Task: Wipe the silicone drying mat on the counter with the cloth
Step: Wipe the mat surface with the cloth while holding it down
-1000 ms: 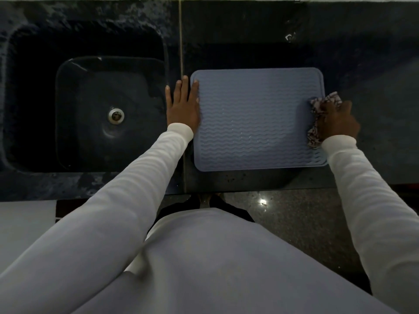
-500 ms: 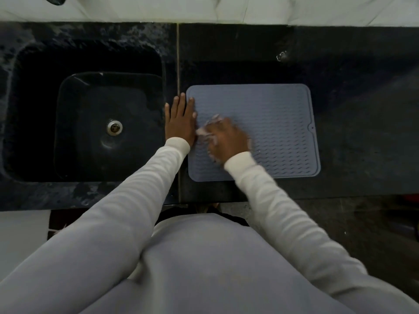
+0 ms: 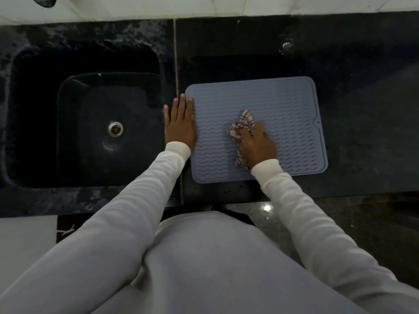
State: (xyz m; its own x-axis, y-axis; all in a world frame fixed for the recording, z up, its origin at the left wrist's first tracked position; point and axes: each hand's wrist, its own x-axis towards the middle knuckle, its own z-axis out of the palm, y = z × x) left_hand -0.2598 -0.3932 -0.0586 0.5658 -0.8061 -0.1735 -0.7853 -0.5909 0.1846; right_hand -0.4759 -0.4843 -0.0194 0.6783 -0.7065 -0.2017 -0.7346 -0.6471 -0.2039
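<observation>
Both hands are on the mat [image 3: 283, 114], set apart from each other. Left hand [image 3: 180, 125] lies flat with straight fingers, pressing the mat's left edge, part of the palm over the counter [image 3: 362, 132] beside it. Right hand [image 3: 257, 147] has its fingers curled round a bunched checked cloth [image 3: 242, 125], holding it down on the mat a little left of the middle; the cloth sticks out ahead of the fingers and trails back under the wrist. The blue-grey mat, ribbed with wavy lines, lies flat on the dark counter just right of the sink [image 3: 90, 125], which has a metal drain [image 3: 115, 129] at its bottom. White sleeves [image 3: 145, 189] cover both arms to the wrists.
</observation>
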